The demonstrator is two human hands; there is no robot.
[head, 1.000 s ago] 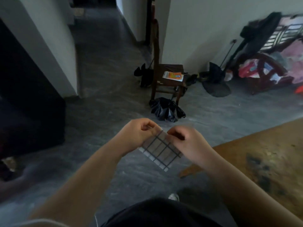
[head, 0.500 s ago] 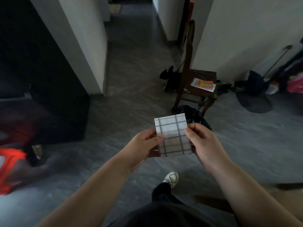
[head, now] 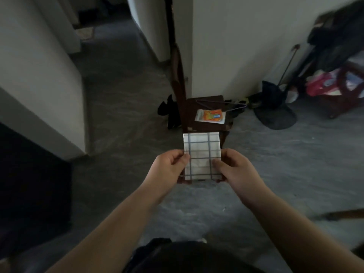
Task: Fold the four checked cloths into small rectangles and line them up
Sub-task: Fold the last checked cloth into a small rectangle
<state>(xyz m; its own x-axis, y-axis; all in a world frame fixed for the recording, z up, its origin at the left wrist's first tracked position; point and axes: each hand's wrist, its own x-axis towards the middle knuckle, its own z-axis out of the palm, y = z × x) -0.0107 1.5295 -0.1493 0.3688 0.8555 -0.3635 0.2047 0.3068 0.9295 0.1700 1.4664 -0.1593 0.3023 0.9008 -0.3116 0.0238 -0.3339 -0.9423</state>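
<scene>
The cloth (head: 201, 154), folded down to a small rectangle, is held upright in the air above the floor (head: 122, 119), with its checked face toward the camera. The left hand (head: 168, 168) pinches its left edge and the right hand (head: 235, 169) its right edge. Each grip has the thumb on the front and is closed on the fabric.

The fold looks finished or nearly so, so the step in hand seems to be squaring it up. The next move would be to lay it flat in line with the others without letting the layers spring open.

No other cloths are in view, so progress cannot be told. The fingers behind the cloth are hidden. What may be the table (head: 342, 214) shows only as a brown strip, cut off at the right border. Behind the cloth stands a chair (head: 204, 107) with an orange packet (head: 210, 115) on it. The far right is blurred.
</scene>
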